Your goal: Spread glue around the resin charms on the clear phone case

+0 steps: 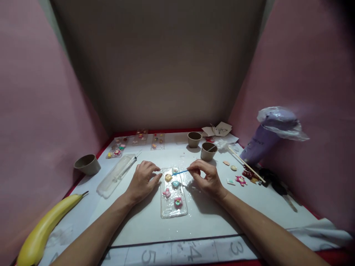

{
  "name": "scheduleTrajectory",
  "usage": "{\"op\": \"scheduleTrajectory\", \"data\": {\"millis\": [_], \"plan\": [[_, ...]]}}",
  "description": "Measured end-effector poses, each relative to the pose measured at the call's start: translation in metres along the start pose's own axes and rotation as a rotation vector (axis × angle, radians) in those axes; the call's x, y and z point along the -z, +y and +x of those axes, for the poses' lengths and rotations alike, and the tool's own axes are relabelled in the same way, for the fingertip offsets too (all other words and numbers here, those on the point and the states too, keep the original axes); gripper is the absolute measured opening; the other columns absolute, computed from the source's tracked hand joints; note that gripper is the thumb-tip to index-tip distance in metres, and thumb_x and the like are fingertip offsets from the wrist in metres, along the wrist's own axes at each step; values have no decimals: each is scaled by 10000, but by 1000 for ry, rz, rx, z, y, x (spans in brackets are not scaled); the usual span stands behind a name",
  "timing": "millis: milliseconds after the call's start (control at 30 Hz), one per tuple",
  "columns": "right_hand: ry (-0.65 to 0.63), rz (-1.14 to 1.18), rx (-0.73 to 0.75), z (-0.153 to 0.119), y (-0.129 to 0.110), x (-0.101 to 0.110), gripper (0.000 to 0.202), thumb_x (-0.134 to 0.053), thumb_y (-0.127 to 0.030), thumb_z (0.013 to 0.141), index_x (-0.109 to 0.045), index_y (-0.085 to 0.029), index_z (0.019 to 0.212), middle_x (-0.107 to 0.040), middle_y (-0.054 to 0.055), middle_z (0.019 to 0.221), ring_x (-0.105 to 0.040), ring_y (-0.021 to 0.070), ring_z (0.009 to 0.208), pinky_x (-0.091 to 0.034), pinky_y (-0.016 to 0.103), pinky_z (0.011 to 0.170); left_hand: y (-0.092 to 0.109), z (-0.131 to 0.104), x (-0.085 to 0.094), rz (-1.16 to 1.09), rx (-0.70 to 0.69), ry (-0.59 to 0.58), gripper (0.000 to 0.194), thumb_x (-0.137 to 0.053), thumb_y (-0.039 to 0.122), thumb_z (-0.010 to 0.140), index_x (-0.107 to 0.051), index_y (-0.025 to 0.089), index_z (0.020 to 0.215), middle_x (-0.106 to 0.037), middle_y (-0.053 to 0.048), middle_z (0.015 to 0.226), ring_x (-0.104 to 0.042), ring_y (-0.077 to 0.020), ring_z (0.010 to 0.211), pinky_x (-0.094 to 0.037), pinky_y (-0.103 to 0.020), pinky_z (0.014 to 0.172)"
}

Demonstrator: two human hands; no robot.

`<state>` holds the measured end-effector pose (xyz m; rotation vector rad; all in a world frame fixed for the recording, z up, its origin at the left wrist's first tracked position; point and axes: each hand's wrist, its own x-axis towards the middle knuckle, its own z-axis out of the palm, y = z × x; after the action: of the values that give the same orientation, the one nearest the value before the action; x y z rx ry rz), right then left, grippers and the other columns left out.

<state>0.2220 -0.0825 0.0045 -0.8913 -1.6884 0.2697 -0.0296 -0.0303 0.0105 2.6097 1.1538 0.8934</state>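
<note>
Left hand: the left hand (142,181) lies flat on the table, fingers loosely spread and gripping nothing, its fingertips touching the left edge of the clear plastic phone case (173,197)
Right hand: the right hand (206,177) has thumb and fingers pinched together on the thin blue stick (180,172), whose tip reaches left over the top end of the case
Phone case: lies flat between the two hands, long side running away from the person, near the middle of the table; small coloured charms sit on it, among them a yellow one (168,177), a teal heart (175,183) and two pink ones (178,202)
Surface: white glossy sheet covering the table (155,221), with a red border showing at the far and right edges; grey numerals are printed along the near edge
Left side: a yellow banana (46,229) at the near left corner, a beige paper cup (87,164) further back, and a clear plastic tray (116,175) with a syringe lying at its far end
Far edge: three more clear decorated cases (138,142) in a row, two small beige cups (201,146), crumpled paper
Right side: loose charms (235,177), a long wooden stick (244,164), a purple piping bag (266,136) leaning on the wall
Room: pink panels (33,92) on both sides and a grey-brown panel (166,66) behind, closing in the table; light is dim
</note>
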Motion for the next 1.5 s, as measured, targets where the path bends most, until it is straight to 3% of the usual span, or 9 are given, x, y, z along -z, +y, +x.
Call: {"op": "scheduleTrajectory", "data": {"millis": [267,567,867,1333,1500], "plan": [[-29,8,38,2,-2,2,165,-546,-45,778,-647,-174,801,-610,37,711,-504,137,612,-414,277,543,14,-1,6,-131,-104,-59,117,-564,161,822,-653,203,885,-644,-38,894,-504,-213,953,-399,-387,872],[-4,-11,10,3,-7,7,134,-523,-90,744,-613,-189,749,-589,21,682,-482,131,584,-417,281,543,20,0,9,-171,-107,-64,96,-585,205,819,-670,197,863,-659,-48,848,-498,-218,923,-416,-384,844],[-20,-18,40,2,-7,10,124,-505,-86,703,-573,-190,710,-551,8,640,-456,126,544,-382,272,520,25,3,3,-129,-152,-50,124,-575,265,866,-674,192,852,-660,-49,826,-496,-214,906,-398,-387,854],[-59,-58,54,1,-10,10,125,-477,-92,663,-531,-202,681,-533,-7,616,-432,111,514,-381,259,511,33,0,0,-48,-181,-125,310,-517,112,772,-700,244,985,-626,-54,955,-449,-247,995,-366,-449,921],[-52,-67,67,0,-7,9,126,-480,-93,668,-541,-201,691,-539,-5,622,-436,113,518,-383,262,513,33,-1,0,-36,-189,-135,290,-518,118,781,-703,238,969,-596,-59,968,-432,-248,1006,-360,-449,931]]}}
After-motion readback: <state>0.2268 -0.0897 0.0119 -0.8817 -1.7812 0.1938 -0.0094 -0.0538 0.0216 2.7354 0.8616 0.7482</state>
